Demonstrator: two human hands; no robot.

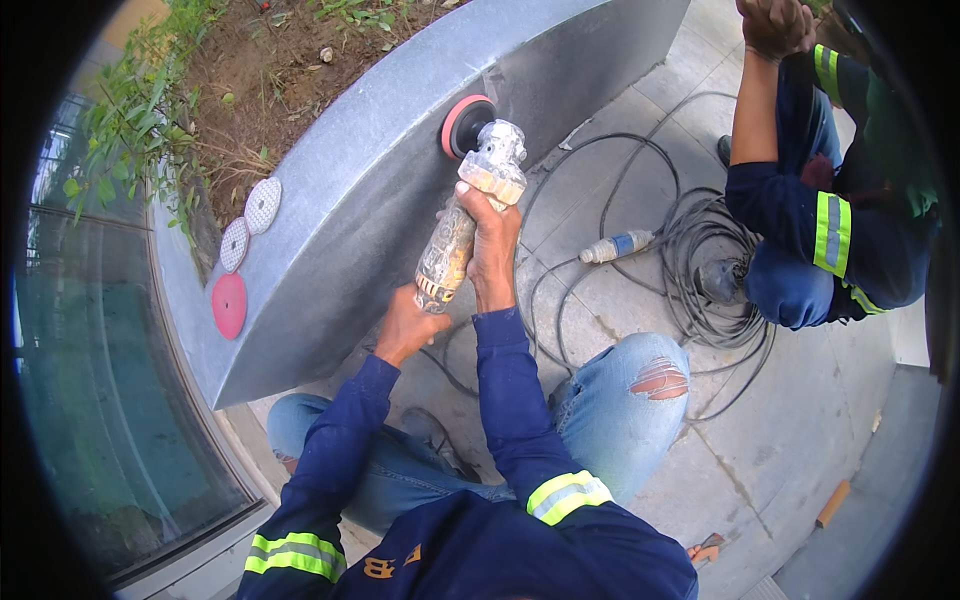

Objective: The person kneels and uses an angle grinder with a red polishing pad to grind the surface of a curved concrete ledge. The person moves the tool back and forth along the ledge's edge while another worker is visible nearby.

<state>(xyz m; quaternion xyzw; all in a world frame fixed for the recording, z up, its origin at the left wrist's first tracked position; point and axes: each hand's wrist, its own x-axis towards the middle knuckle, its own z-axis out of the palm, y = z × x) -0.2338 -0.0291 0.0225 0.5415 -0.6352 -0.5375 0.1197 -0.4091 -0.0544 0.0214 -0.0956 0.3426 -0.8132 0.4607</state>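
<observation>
Both my hands are closed round a dusty angle grinder [446, 252], tilted with its head up and away from me. My left hand [405, 326] wraps the rear end of its body. Nearer the head, my right hand [490, 240] grips it, thumb lying along the top. On the grinder's spindle sits a black backing pad with a red-pink rim [466, 127], held against the side face of a curved grey stone planter wall [350, 180]. Whether the pad is spinning I cannot tell.
On the wall's top lie two white polishing pads [263, 205] [234, 244] and a pink one [228, 306]. Black cable [690, 290] coils on the tiles beside a grey-blue connector [617, 246]. Another person [830, 220] crouches at right. Glass [110, 400] stands left.
</observation>
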